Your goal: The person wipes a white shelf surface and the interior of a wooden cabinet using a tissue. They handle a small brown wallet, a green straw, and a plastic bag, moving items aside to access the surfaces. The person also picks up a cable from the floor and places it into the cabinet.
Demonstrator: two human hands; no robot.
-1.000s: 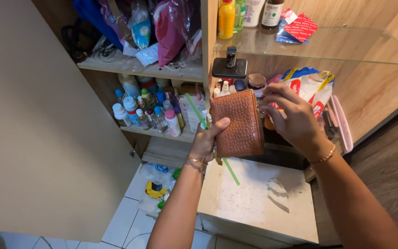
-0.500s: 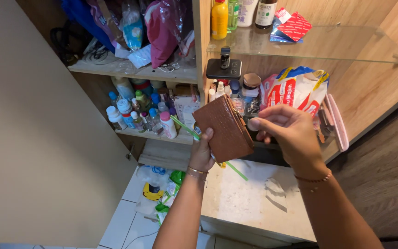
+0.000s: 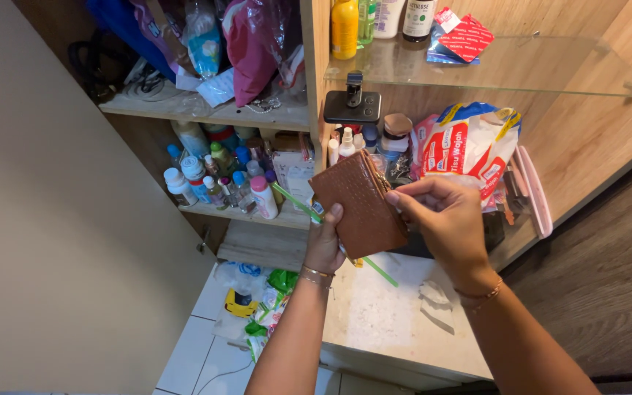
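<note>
My left hand (image 3: 325,241) grips a brown textured wallet (image 3: 356,205) from below, together with a thin green stick (image 3: 292,200) that pokes out on both sides. The wallet is tilted, its zipped edge turned to the right. My right hand (image 3: 440,219) pinches that zipped edge near its top with thumb and forefinger. Both hands are held in front of an open cupboard, above a pale stone-like top (image 3: 396,314).
Cupboard shelves hold several small bottles (image 3: 217,183), bags (image 3: 250,44) and a red-and-white tissue pack (image 3: 469,143). A glass shelf (image 3: 550,69) carries taller bottles. The open cupboard door (image 3: 60,205) stands at left. Packets lie on the tiled floor (image 3: 206,344).
The wallet has turned from facing me to tilted edge-on. My right hand came away from its top corner, then closed in again onto the zipped edge.
</note>
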